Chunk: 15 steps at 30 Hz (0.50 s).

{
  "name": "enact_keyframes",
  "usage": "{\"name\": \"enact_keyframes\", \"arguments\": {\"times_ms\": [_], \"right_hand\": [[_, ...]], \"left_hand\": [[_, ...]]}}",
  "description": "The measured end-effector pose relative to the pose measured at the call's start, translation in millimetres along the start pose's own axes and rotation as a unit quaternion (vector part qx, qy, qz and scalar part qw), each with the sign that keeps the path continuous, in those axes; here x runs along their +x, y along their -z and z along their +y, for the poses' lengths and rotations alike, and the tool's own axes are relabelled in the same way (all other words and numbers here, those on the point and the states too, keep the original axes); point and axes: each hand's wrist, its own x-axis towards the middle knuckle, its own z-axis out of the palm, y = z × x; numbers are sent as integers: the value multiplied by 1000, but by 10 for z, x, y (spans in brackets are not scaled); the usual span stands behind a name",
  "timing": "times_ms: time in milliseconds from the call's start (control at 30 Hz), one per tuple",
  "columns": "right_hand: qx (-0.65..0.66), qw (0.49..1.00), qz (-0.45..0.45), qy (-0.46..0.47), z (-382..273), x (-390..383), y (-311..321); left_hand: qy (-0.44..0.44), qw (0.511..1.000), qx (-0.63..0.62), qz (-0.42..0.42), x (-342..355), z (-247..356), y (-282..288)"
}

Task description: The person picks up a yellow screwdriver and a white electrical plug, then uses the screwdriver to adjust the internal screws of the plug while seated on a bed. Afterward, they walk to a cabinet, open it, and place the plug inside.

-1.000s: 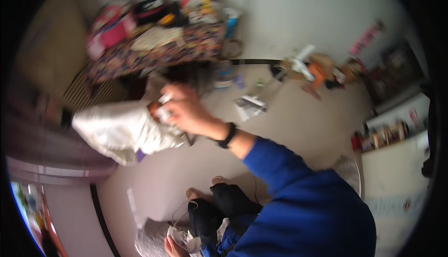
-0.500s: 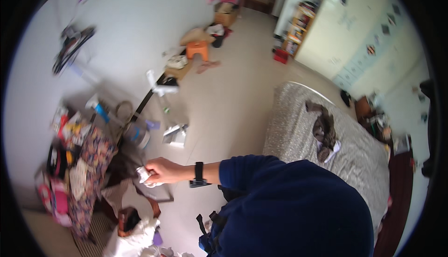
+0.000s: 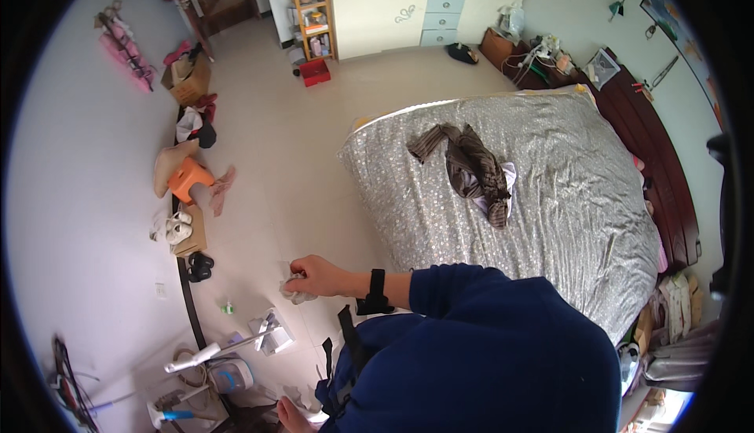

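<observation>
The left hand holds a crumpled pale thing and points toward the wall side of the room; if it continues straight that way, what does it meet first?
Probably the black shoes by the wall. The left hand grips a crumpled pale cloth or paper, with bare floor between; depth is unclear.

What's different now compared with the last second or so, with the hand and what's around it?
The view has swung away from the cluttered patterned table and the white bag toward the bed, now in full view. The left hand has come away from the bag and is out over the floor. It stays closed on a small crumpled whitish thing, wristband still on. The right hand is not in view.
</observation>
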Motion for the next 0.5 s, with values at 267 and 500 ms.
{"name": "enact_keyframes", "arguments": {"times_ms": [267,500], "right_hand": [[14,993,46,-107,268,1021,333],[142,985,83,-49,-290,2278,747]], "left_hand": [[-5,972,231,-51,1355,851,-511],[-29,962,251,-105,2933,1840,-1142]]}}
